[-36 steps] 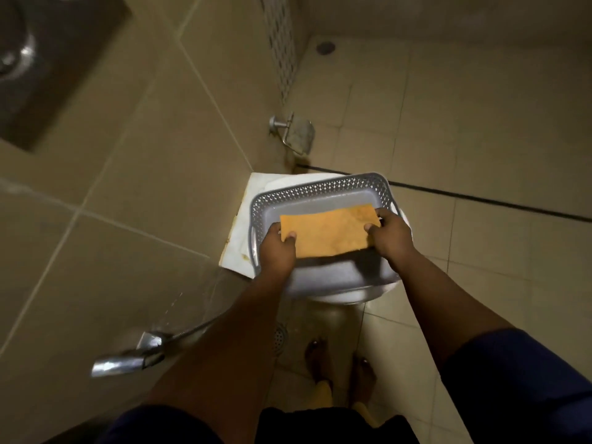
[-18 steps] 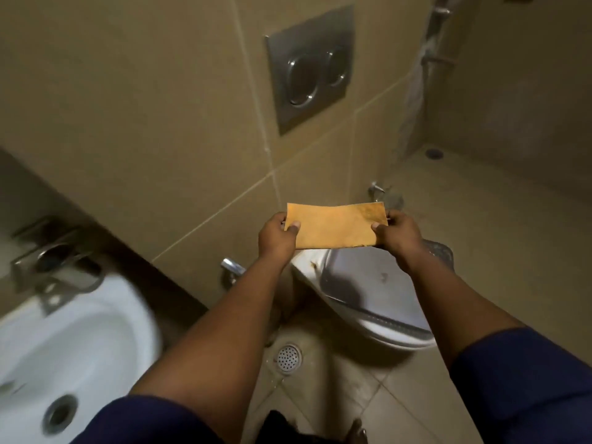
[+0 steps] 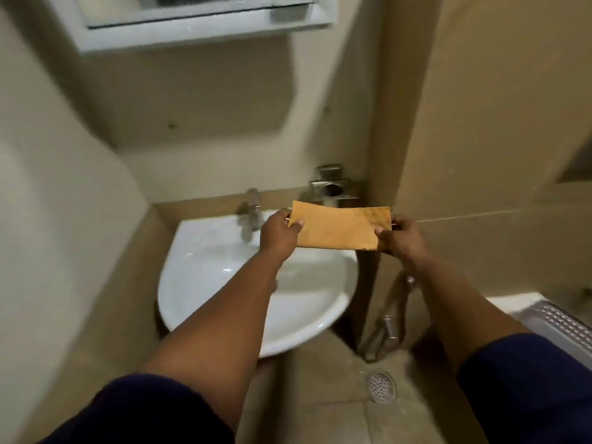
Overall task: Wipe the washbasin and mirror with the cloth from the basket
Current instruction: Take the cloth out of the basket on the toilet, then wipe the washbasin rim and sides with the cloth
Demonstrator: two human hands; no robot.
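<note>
pinching orange cloth taut, left hand, right hand, above white washbasin, basket rim right

Tiled floor w/ round drain

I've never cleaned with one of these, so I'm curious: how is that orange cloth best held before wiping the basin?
By its two short ends, one from each side, as now: the left hand pinches the left end and the right hand the right end, thumbs on top. The orange cloth is thin and limp, so this probably keeps it spread flat above the washbasin.
</note>
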